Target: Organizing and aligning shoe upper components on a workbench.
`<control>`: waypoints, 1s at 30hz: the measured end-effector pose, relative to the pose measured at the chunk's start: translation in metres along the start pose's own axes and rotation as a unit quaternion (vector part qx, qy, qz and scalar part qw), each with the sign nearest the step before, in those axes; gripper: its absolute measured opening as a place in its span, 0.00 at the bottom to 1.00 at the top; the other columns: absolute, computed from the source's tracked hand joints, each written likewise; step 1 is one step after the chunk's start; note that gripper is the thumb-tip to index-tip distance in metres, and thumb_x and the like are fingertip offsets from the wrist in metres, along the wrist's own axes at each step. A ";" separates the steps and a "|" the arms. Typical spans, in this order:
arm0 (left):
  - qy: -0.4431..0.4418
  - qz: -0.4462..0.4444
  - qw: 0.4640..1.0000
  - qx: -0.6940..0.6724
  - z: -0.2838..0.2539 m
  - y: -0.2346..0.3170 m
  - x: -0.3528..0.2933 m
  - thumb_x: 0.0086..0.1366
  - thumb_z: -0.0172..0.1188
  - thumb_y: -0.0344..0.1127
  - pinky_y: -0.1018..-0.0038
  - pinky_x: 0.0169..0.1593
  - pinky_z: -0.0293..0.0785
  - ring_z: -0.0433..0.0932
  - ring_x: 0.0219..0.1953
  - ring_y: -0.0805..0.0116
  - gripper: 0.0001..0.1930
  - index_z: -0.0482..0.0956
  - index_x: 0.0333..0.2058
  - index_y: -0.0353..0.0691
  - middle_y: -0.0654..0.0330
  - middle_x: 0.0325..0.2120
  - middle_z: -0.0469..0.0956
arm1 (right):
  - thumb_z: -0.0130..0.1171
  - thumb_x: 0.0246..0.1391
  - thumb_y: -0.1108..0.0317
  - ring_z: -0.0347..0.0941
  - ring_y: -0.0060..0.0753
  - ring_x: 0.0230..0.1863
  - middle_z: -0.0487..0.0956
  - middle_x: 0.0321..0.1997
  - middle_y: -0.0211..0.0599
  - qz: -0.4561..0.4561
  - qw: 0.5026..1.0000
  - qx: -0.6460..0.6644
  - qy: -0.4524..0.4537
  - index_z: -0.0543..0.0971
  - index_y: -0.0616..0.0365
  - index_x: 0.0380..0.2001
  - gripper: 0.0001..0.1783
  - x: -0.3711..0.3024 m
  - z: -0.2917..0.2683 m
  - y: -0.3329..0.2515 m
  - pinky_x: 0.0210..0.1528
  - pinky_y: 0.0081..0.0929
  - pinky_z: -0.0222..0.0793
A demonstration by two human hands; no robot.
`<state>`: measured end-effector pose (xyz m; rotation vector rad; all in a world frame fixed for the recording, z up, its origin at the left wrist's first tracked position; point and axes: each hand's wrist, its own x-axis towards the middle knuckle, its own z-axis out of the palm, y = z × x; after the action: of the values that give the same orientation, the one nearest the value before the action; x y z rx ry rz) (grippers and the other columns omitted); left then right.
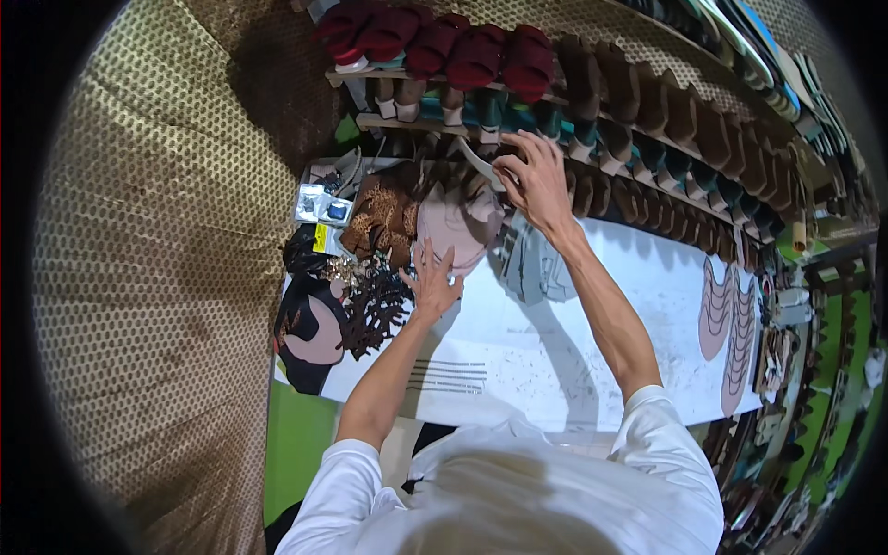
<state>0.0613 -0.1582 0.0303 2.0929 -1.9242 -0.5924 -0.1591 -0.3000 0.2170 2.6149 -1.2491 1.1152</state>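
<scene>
My right hand [535,180] is raised over the far part of the white table, thumb and fingers pinched on one end of a pale curved strip [479,166]. The strip's other end points to the far left. My left hand [433,280] has its fingers spread, with the fingertips at the near edge of a pile of pale pink cut pieces [450,231]. Leopard-print pieces [377,217] lie just left of that pile. Beside my left wrist is a heap of dark, branching scraps [373,310].
Shelves behind the table carry dark red slippers [481,57] and rows of brown shoe parts [712,129]. Grey-white pieces [536,268] lie mid-table, and looped pink strips [726,319] at the right. A black piece [301,356] sits at the left edge, near a patterned curtain [157,277].
</scene>
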 end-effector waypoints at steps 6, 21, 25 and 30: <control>0.034 0.007 0.998 -0.047 -0.008 -0.012 -0.065 0.62 0.68 0.49 0.16 0.64 0.35 0.39 0.79 0.37 0.38 0.69 0.71 0.62 0.49 0.80 0.39 | 0.70 0.55 0.69 0.68 0.55 0.68 0.77 0.63 0.43 0.046 0.998 -0.002 -0.034 0.85 0.53 0.41 0.10 -0.143 -0.060 -0.042 0.68 0.52 0.62; -0.027 0.052 0.997 -0.042 0.024 -0.084 -0.214 0.61 0.69 0.42 0.20 0.65 0.38 0.43 0.79 0.43 0.32 0.77 0.65 0.58 0.52 0.80 0.42 | 0.70 0.52 0.67 0.66 0.51 0.68 0.76 0.60 0.37 0.305 0.945 -0.050 -0.105 0.88 0.49 0.35 0.06 -0.459 -0.065 -0.185 0.68 0.48 0.62; -0.019 0.065 0.997 -0.039 0.023 -0.086 -0.223 0.61 0.70 0.46 0.18 0.65 0.38 0.41 0.79 0.44 0.32 0.77 0.65 0.60 0.53 0.80 0.43 | 0.71 0.52 0.63 0.64 0.53 0.71 0.75 0.64 0.40 0.321 0.935 -0.074 -0.131 0.90 0.48 0.38 0.09 -0.474 -0.067 -0.191 0.71 0.51 0.57; -0.024 0.054 0.998 -0.036 0.017 -0.082 -0.222 0.62 0.69 0.46 0.18 0.65 0.38 0.41 0.79 0.44 0.29 0.79 0.63 0.60 0.54 0.79 0.45 | 0.71 0.51 0.61 0.62 0.52 0.72 0.75 0.66 0.40 0.330 0.935 -0.095 -0.094 0.91 0.47 0.37 0.10 -0.447 -0.046 -0.198 0.74 0.57 0.52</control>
<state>0.1150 0.0722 0.0090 1.9339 -1.9966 -0.6835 -0.2364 0.1455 0.0254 2.2417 -2.2513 0.7318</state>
